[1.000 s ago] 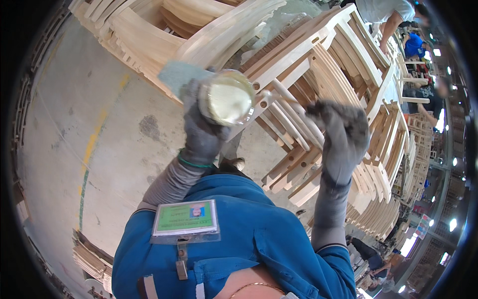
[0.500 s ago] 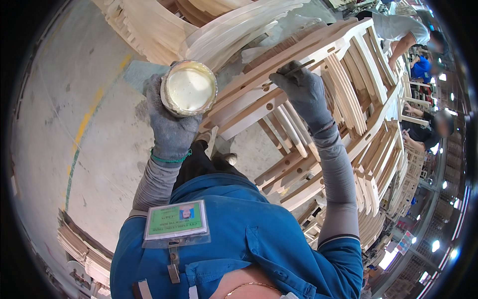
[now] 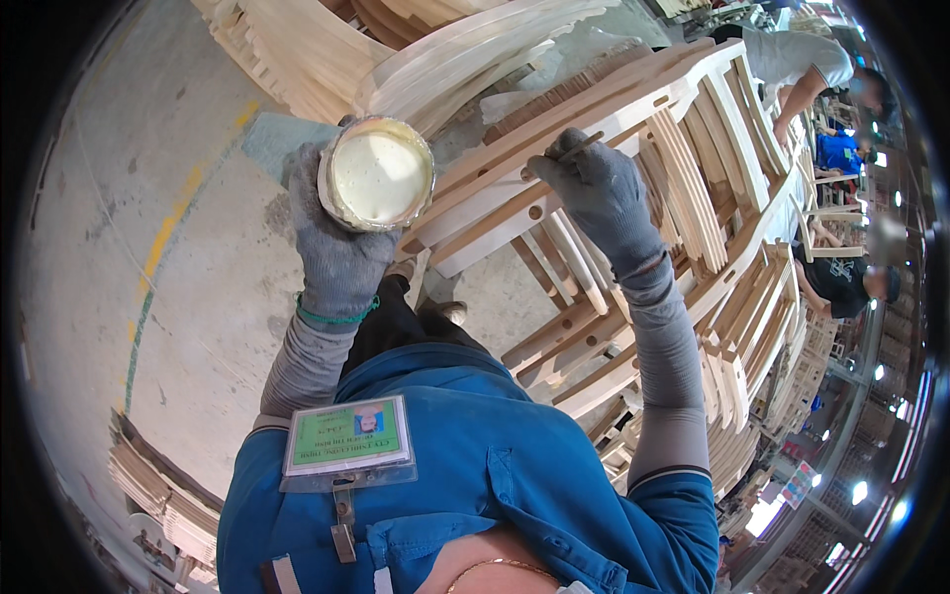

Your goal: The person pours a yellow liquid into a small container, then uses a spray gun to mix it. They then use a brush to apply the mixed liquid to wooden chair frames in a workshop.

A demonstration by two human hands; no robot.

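Observation:
A round tub (image 3: 378,176) of creamy off-white paste, its rim crusted, sits in my left hand (image 3: 341,262). That hand wears a grey glove and wraps round the tub's side, with the tub's open top facing up. In another grey glove, my right hand (image 3: 609,208) pinches a thin stick (image 3: 582,147). Its fingertips are beside a slot in a pale wooden rail (image 3: 490,220); the stick's lower end is mostly hidden by the fingers, so contact with the slot cannot be made out. Another rail with a round hole lies just nearer.
Stacked wooden frames (image 3: 683,188) extend to the right. Curved wooden parts (image 3: 435,74) are piled at the far side, and more wood (image 3: 163,495) lies at lower left. A co-worker (image 3: 792,69) leans over the frames at far right; others are beyond. Concrete floor (image 3: 218,317) lies left.
My right hand has shifted slightly left and nearer with the stick, along the rail. The left hand and tub have hardly moved. At the right, a co-worker in black has changed posture.

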